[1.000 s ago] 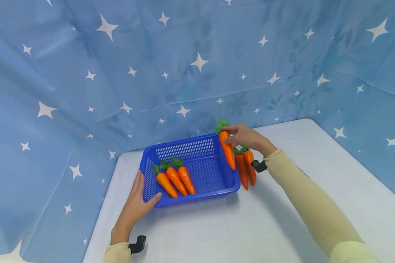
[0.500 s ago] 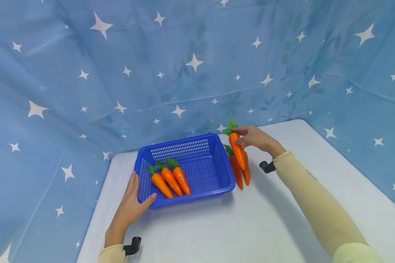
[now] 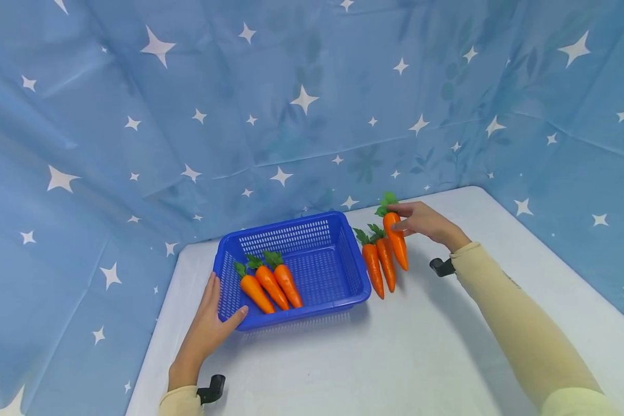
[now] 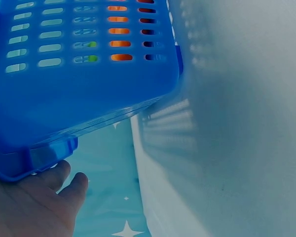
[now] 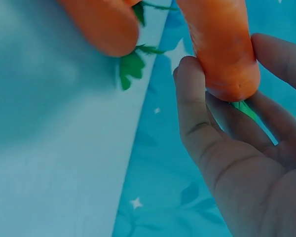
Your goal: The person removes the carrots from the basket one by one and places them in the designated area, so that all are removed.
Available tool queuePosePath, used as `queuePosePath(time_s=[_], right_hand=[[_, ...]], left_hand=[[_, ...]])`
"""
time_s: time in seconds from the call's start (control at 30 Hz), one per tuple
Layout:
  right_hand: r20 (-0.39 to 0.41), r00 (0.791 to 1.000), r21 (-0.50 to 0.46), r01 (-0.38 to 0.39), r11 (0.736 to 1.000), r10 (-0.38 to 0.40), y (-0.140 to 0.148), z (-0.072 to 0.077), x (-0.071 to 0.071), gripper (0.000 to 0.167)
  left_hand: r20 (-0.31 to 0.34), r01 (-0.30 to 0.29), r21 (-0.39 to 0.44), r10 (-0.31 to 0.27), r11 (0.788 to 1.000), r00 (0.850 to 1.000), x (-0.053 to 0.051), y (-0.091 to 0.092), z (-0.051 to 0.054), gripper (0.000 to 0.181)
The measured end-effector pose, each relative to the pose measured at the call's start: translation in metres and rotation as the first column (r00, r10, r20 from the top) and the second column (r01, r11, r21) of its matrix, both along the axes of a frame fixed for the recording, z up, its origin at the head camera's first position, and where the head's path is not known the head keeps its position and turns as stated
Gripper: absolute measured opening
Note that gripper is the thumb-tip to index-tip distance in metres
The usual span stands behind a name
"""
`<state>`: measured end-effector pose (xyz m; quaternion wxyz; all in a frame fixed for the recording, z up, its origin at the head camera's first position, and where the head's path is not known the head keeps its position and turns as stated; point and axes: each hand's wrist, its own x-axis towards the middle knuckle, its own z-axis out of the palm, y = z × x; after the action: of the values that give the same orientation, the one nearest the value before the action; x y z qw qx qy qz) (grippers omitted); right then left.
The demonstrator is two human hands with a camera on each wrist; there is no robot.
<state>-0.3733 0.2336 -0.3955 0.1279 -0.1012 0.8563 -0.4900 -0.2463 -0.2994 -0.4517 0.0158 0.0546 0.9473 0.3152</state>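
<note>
My right hand (image 3: 429, 222) pinches an orange carrot (image 3: 397, 242) near its leafy top, between thumb and fingers. That carrot (image 5: 222, 44) hangs with its tip pointing toward me; the right wrist view shows the fingers around its thick end. Just left of it, two more carrots (image 3: 372, 270) lie side by side on the table, beside the blue basket (image 3: 361, 292). Inside the basket, three carrots (image 3: 270, 286) lie in a row at the left. My left hand (image 3: 205, 329) rests against the basket's front-left corner, fingers straight along the outside, thumb at the front rim.
A white table (image 3: 385, 358) carries everything. Blue star-patterned cloth (image 3: 291, 115) hangs behind and at both sides, close behind the basket. The basket wall (image 4: 89, 89) is slotted, and orange shows through it in the left wrist view.
My right hand has carried its carrot from above the basket's right rim rightward, past the two carrots on the table. My left hand has stayed at the basket's corner.
</note>
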Motion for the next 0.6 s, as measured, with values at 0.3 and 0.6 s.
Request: queuePosePath(time_s=[0.3, 0.6], right_hand=[[0.029, 0.997, 0.078, 0.064, 0.995, -0.067, 0.014, -0.026, 0.001, 0.067], [0.056, 0.992, 0.085, 0.108, 0.990, -0.113, 0.019, -0.057, 0.001, 0.068]], left_hand=[[-0.001, -0.004, -0.006, 0.004, 1.000, 1.000, 0.002, 0.000, 0.001, 0.114], [0.000, -0.005, -0.008, 0.005, 1.000, 1.000, 0.002, 0.001, 0.001, 0.113]])
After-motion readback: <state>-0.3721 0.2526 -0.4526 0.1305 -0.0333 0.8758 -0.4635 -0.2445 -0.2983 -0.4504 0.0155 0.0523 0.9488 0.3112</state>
